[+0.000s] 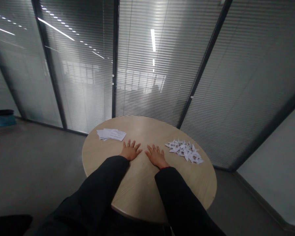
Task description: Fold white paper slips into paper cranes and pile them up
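My left hand lies flat on the round wooden table, fingers spread and holding nothing. Just beyond it, to the left, is a fanned stack of white paper sheets with some print on top. My right hand also rests palm down with its fingers apart, a short gap from the left one. To its right lies a pile of small folded white paper pieces with pointed tips, like origami; their exact kind is too small to tell. Neither hand touches the paper.
Behind the table stands a glass partition with blinds and dark frames, close to the far table edge. A blue bin with a black liner is on the grey floor at the far left. A white wall rises at the right.
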{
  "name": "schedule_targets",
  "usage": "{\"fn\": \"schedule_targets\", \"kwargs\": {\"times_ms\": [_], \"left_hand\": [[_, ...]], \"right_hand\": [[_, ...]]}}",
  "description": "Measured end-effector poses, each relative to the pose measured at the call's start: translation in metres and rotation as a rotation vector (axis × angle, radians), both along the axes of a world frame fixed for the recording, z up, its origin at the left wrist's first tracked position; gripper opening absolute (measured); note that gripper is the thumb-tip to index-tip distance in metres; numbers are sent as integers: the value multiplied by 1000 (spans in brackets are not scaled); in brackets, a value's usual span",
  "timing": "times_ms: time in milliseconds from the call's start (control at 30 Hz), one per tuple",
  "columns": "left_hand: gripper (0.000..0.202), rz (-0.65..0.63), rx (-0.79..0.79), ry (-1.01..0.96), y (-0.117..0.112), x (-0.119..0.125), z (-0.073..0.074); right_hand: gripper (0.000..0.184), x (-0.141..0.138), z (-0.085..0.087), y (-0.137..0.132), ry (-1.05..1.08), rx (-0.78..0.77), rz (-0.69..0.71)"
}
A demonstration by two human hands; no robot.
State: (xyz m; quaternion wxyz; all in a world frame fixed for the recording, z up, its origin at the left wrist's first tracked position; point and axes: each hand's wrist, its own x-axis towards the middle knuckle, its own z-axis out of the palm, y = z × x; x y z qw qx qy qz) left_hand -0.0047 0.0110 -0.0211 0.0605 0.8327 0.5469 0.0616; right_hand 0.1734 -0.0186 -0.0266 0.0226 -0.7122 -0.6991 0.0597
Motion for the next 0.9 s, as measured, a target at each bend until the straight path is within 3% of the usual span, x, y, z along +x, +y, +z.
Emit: {"fn": "schedule_targets", "kwargs": {"times_ms": [567,733,900], "left_hand": [[64,-5,12,-2,-2,-1,1],[54,-2,90,-62,-2,-4,5],[42,96,244,-167,7,-14,8]], "right_hand": [[59,-1,3,-4,-4,45,9],[50,1,5,-5,29,196,13],[39,5,6,-3,56,338,-11]]}}
